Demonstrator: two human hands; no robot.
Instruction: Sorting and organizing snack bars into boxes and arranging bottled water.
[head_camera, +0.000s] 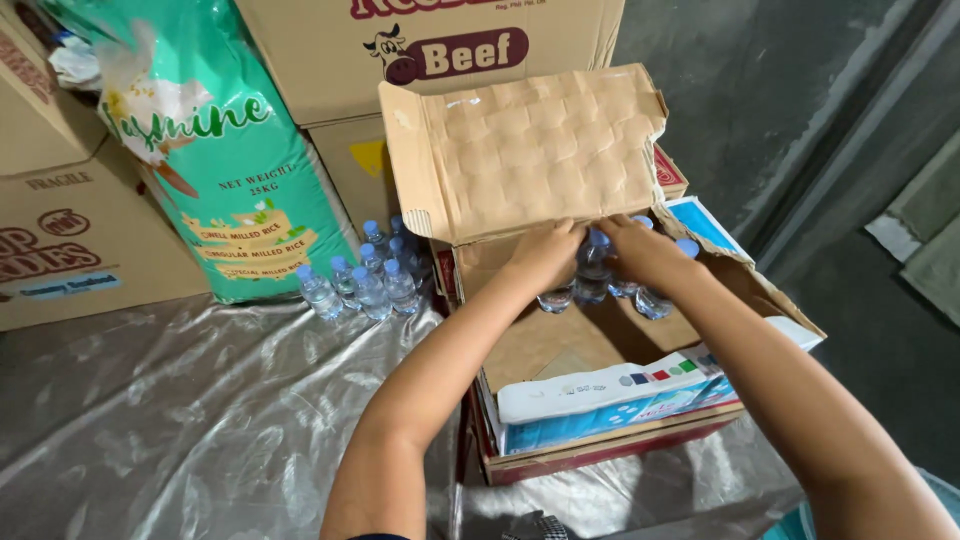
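Together, the left hand (545, 255) and right hand (640, 250) close their fingers around a cluster of small water bottles (592, 272) at the far end of the open cardboard box (600, 345); likely heavy, slippery, best gripped by the bodies.

Open brown carton (600, 330) centre, green rice sack (215, 150) left, brown cartons (60, 230) stacked behind.

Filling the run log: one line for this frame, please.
left hand: gripping small clear plastic water bottles with blue caps | right hand: gripping same cluster | over open brown cardboard box | more bottles beside green rice sack
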